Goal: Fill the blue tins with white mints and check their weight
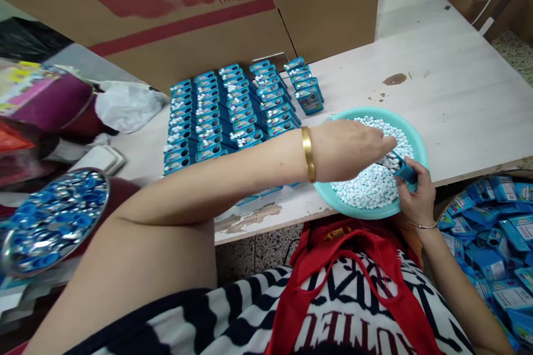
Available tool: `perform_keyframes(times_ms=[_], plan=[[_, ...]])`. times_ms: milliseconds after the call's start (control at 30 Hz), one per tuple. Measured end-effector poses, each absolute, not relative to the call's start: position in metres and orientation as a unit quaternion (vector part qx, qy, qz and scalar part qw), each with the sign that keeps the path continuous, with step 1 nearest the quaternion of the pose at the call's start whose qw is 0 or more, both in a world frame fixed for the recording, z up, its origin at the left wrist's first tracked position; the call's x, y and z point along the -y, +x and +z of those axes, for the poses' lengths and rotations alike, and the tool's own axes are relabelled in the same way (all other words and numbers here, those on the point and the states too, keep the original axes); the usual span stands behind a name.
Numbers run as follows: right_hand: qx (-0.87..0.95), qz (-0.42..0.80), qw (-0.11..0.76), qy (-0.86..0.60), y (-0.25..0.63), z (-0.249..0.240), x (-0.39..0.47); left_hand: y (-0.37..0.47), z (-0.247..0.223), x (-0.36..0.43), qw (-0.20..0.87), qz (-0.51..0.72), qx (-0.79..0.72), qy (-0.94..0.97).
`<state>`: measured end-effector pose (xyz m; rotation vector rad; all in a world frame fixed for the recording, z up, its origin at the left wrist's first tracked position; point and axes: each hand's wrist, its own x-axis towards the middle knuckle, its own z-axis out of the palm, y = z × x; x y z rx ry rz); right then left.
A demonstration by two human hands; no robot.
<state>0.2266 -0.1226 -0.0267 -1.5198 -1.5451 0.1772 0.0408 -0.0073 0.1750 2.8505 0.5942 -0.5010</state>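
Observation:
Over a turquoise bowl [418, 141] of small white candies [366, 191], my left hand [353, 147] reaches across, palm down, wearing a gold bangle. Its fingertips are bent down near a small blue box [407, 172], and what they hold, if anything, is hidden. My right hand [417, 191] grips that blue box at the bowl's right rim, with the box's top end toward the left fingers. Rows of blue boxes [310, 101] stand to the left of the bowl, many with white candies at their top openings. My left forearm covers part of the rows.
A large cardboard box [328, 5] stands behind the rows. At the left, a container [106, 199] holds blue and silver caps, near a white plastic bag [127, 105]. More blue boxes [495, 263] fill a container at the lower right. The tabletop [462, 77] has brown stains.

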Motion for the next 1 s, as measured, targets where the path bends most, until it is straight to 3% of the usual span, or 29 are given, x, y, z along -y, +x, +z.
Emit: perform_keyframes(times_ms=[133, 233, 433, 600, 833, 1000], plan=[[0.620, 0.074, 0.463, -0.629, 0.226, -0.027, 0.123, 0.044, 0.199, 0.025, 0.056, -0.165, -0.216, 0.961], [0.613, 0.076, 0.468, -0.632, 0.226, -0.027, 0.125, 0.031, 0.189, 0.008, 0.041, -0.145, -0.264, 0.953], [0.581, 0.067, 0.497, -0.641, 0.224, -0.028, 0.124, 0.013, 0.060, -0.036, 0.078, -0.145, -0.308, 0.937], [0.546, 0.079, 0.513, -0.658, 0.222, -0.028, 0.123, 0.022, -0.016, -0.002, 0.238, -0.127, -0.210, 0.940], [0.509, 0.106, 0.529, -0.671, 0.223, -0.035, 0.123, 0.006, -0.007, 0.003, 0.494, -0.064, -0.150, 0.854], [0.531, 0.100, 0.524, -0.658, 0.223, -0.032, 0.123, -0.021, 0.038, -0.017, 0.506, -0.025, -0.147, 0.850]])
